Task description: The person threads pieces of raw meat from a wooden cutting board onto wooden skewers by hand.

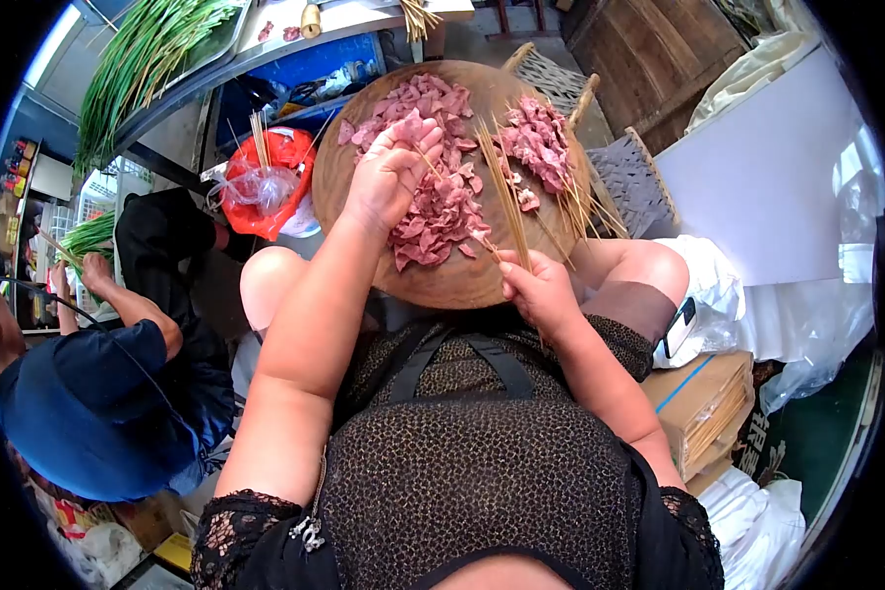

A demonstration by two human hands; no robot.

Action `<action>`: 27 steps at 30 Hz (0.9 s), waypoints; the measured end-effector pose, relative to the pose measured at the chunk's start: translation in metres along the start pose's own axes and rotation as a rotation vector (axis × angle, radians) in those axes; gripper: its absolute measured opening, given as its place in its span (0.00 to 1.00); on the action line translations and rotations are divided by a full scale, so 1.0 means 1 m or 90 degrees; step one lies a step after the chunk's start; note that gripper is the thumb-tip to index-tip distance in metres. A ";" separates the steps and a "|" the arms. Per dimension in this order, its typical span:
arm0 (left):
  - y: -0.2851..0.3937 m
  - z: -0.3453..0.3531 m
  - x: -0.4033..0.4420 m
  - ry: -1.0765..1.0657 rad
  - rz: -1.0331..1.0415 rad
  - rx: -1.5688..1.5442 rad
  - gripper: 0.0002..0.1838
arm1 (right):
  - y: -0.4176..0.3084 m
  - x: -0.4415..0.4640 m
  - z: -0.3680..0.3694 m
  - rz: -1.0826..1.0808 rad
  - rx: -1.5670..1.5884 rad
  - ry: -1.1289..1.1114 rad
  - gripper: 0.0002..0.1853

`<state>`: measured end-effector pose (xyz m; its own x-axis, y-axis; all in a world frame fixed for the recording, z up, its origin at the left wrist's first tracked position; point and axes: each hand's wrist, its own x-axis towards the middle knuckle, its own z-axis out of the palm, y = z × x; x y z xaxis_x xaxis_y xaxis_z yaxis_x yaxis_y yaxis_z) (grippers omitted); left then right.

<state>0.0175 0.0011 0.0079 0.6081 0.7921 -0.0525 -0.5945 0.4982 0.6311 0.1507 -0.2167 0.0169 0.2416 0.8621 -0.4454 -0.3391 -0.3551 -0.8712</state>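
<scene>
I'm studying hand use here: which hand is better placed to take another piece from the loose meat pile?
Probably the left hand: it is close to the loose meat, while the right hand grips skewers near the round board's edge.

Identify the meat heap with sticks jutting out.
The smaller heap, at right on the round board; sticks fan from it; the larger heap lies loose.

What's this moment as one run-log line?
left hand: over meat pieces, grip unclear | right hand: holding thin sticks | meat-loaded sticks: on round wooden board, right side
</scene>
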 end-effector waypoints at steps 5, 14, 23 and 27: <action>0.001 0.007 -0.002 0.059 -0.001 0.051 0.12 | 0.004 0.003 -0.002 -0.028 0.000 -0.003 0.12; 0.003 0.007 -0.005 0.066 -0.031 0.061 0.11 | -0.014 -0.003 -0.011 -0.066 -0.126 0.007 0.10; -0.006 0.019 -0.012 0.108 -0.019 -0.026 0.10 | 0.009 0.003 -0.007 -0.147 -0.136 0.051 0.10; -0.012 0.023 -0.013 0.113 0.018 -0.051 0.11 | 0.014 0.007 -0.005 -0.165 -0.143 0.062 0.10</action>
<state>0.0289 -0.0239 0.0190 0.4923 0.8525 -0.1756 -0.6544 0.4955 0.5712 0.1526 -0.2175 0.0001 0.3830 0.8991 -0.2117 -0.0486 -0.2093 -0.9766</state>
